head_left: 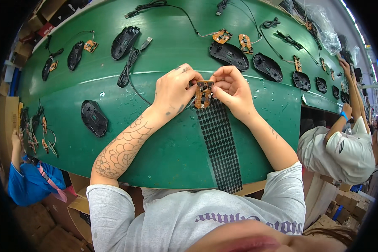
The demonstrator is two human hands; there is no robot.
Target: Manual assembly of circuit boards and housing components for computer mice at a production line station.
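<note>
An orange mouse circuit board [203, 100] with black components is held upright in front of me. My left hand [175, 87] pinches its left edge, while the thumb and fingertips of my right hand [234, 93] close on its upper right edge. A cable leads from the board behind my left wrist to a coiled black USB cable [128, 69]. Directly below the board lies a clear strip of black oval pads [221, 145], its upper end partly covered by the board. Left of my left forearm a black mouse shell [93, 118] rests on the green table [164, 151].
Beyond my hands lie more black mouse shells [229, 56], circuit boards [245, 43] and cables [153, 6]. Several wired boards [44, 130] hang together at the far left. One person in blue [33, 180] is at the left, another in a light shirt [344, 147] at the right.
</note>
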